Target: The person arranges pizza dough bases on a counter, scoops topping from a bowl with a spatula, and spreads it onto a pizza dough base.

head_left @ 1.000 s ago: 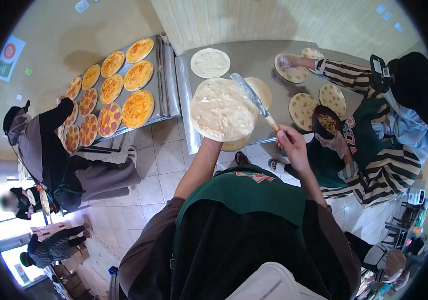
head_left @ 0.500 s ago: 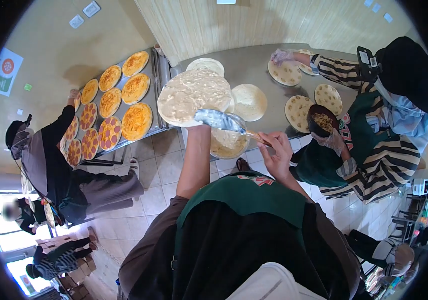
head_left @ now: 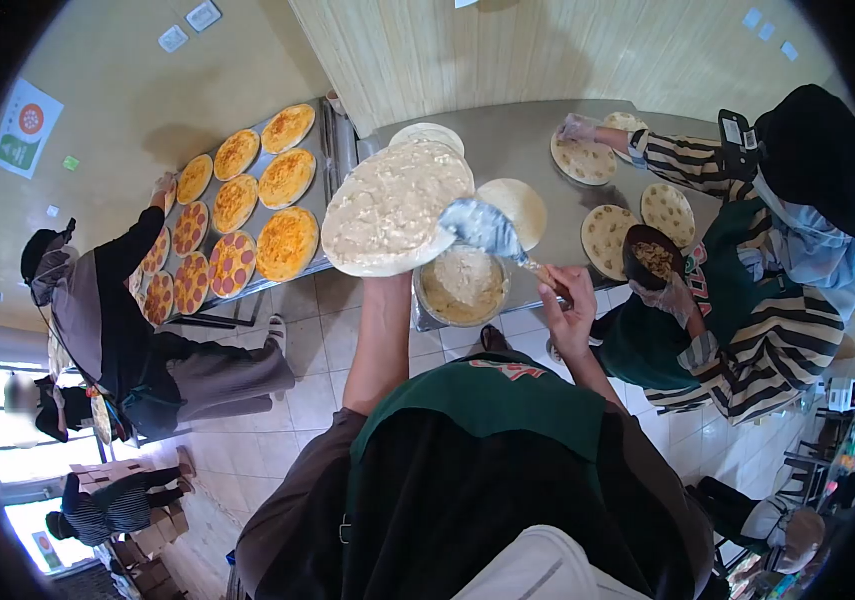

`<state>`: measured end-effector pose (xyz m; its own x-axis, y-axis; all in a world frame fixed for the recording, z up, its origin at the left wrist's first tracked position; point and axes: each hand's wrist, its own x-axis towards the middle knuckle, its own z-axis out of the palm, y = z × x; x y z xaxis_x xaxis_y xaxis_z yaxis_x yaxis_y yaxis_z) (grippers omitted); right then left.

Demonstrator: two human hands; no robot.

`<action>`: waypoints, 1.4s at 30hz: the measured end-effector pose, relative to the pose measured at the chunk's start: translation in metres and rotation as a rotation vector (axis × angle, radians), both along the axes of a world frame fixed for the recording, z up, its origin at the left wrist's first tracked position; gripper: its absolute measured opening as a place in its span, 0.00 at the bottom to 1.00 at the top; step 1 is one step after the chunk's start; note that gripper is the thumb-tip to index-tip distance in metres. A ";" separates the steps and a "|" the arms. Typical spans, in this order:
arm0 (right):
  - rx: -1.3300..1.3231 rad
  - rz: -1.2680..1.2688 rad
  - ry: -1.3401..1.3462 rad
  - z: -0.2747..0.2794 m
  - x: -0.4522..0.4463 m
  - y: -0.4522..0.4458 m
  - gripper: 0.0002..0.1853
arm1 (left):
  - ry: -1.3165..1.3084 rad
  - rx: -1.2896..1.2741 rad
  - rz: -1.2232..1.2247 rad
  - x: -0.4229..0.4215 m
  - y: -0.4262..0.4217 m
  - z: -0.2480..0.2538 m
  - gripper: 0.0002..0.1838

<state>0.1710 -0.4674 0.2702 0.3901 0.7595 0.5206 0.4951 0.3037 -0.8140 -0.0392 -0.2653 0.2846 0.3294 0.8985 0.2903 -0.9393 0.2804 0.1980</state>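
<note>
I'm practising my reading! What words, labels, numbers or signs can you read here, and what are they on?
None can be read clearly.
Camera wearer's green apron: red letters, folded, unreadable.
Striped co-worker's apron: red letters, too blurred.
Wall poster: markings too small.
Labels on black device: too small.

Metal bench [head_left: 525,135]: bowl [head_left: 464,321] nr front edge; plain base [head_left: 513,207] just behind & R of it; 2nd base [head_left: 430,131] at back L, partly hidden; 4 dotted rounds [head_left: 608,245] on R side. L bench [head_left: 324,200], also metal: 6 orange pies [head_left: 288,243] + several slice-topped pies [head_left: 233,263], set close in rows, some partly hidden.
</note>
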 end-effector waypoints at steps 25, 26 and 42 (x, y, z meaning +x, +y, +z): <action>-0.540 0.238 0.994 -0.016 0.055 -0.040 0.14 | 0.230 -0.349 -0.283 0.173 0.147 -0.164 0.37; -0.547 0.212 1.014 -0.014 0.057 -0.044 0.14 | 0.224 -0.377 -0.270 0.193 0.163 -0.187 0.38; -0.475 0.050 1.054 -0.032 0.112 -0.016 0.14 | 0.488 -1.049 0.010 0.288 0.198 -0.205 0.60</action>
<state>0.2830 -0.4831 0.2381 0.4252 0.8181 -0.3872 -0.5011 -0.1435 -0.8534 0.2484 -0.0677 0.0795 0.1930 0.6257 -0.7558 -0.8300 0.5150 0.2144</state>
